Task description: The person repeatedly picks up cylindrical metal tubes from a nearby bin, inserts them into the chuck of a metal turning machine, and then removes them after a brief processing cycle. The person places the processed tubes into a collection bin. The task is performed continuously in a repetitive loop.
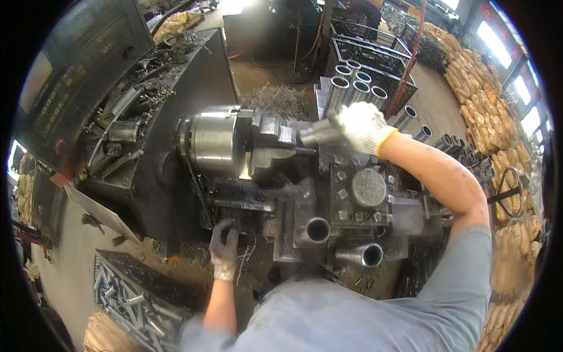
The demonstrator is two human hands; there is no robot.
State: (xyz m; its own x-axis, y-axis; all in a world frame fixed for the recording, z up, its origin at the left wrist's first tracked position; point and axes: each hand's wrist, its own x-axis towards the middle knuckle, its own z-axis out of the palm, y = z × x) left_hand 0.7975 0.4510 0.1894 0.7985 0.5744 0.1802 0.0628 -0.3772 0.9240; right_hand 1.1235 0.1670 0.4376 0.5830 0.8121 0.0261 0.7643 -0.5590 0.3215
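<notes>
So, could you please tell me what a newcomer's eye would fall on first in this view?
Probably the big, shiny lathe chuck, left of centre. Next would come the person's white-gloved right hand, gripping a blurred metal tube just right of the chuck. Just above that hand in the picture, a cluster of upright tubes shows its bright, open rims.

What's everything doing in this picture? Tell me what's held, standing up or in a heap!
Chuck: turning or still, can't tell
Right hand: gloved, closed around the held tube
Held tube: sideways, blurred, one end near the chuck
Left hand: gloved, grip unclear
Standing tubes: upright, open ends up
Small metal pieces: jumbled heap
</notes>
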